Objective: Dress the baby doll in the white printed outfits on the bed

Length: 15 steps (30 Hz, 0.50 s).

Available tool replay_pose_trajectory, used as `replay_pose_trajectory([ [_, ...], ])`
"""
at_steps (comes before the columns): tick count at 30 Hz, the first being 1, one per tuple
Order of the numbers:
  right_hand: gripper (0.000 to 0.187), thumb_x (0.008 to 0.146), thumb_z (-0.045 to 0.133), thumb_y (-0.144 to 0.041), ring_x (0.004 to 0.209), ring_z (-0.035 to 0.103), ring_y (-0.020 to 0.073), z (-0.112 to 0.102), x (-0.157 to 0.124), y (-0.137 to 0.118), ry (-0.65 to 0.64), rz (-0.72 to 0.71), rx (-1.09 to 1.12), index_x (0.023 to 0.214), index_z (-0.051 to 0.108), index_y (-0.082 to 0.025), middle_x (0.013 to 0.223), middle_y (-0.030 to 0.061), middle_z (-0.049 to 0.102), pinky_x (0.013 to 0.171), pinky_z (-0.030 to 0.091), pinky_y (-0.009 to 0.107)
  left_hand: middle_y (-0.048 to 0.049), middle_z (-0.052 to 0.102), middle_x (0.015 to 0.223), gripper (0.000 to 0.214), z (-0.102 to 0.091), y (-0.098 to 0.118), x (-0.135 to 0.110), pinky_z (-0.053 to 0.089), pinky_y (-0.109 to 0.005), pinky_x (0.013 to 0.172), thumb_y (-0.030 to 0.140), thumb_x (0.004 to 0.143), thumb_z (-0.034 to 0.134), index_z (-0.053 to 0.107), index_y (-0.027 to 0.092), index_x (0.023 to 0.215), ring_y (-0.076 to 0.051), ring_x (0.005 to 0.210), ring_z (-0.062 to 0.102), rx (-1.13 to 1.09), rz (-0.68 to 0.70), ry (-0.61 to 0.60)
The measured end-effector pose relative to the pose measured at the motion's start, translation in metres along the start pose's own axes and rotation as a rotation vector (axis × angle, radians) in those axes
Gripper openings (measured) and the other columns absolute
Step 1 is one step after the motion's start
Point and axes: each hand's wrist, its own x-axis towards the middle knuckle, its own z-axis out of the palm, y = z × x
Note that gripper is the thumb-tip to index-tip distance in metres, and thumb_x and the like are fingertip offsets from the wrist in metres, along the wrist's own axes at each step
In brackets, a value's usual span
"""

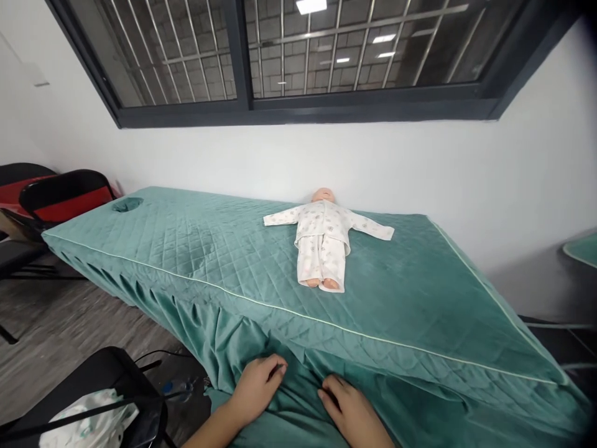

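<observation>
A baby doll (321, 242) lies on its back on the green quilted bed (224, 249), its head toward the wall. It wears a white patterned long-sleeved top (324, 219) and matching trousers (308, 258), with its arms spread and its feet showing at the cuffs. In front of the bed's near edge, my left hand (259, 386) rests by the green skirt with loosely bent fingers and a gap at the thumb. To its right is my right hand (352, 410), also loosely bent, thumb apart from the fingers. Both hands are bare of any object and apart from the doll.
A black chair (100, 367) with a white patterned cloth (88, 420) on it stands at the lower left. Black and red chairs (69, 199) are beyond the bed's left end. The bed has a face hole (127, 204). A barred window (298, 62) is above.
</observation>
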Motion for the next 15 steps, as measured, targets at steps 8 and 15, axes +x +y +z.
replay_pose_trajectory([
  [8, 0.027, 0.092, 0.040, -0.045, 0.086, 0.071, 0.0258, 0.025, 0.012, 0.017, -0.037, 0.161, 0.086, 0.083, 0.055, -0.025, 0.087, 0.0063, 0.074, 0.077, 0.048, 0.034, -0.0079, 0.075, 0.098, 0.033, 0.010, -0.009, 0.001, 0.048, -0.035, 0.085, 0.032, 0.097, 0.039, 0.071, 0.026, 0.101, -0.026, 0.096, 0.069, 0.151, -0.014, -0.032],
  [15, 0.032, 0.084, 0.047, -0.053, 0.072, 0.062, 0.0202, 0.050, 0.038, 0.037, -0.053, 0.175, 0.422, 0.069, 0.048, -0.024, 0.070, 0.0010, 0.063, 0.071, 0.048, 0.028, -0.0089, 0.072, 0.112, 0.032, -0.008, -0.045, -0.007, 0.043, -0.046, 0.110, 0.041, 0.098, 0.042, 0.071, 0.030, 0.106, -0.028, 0.112, 0.064, -0.007, -0.093, 0.430],
])
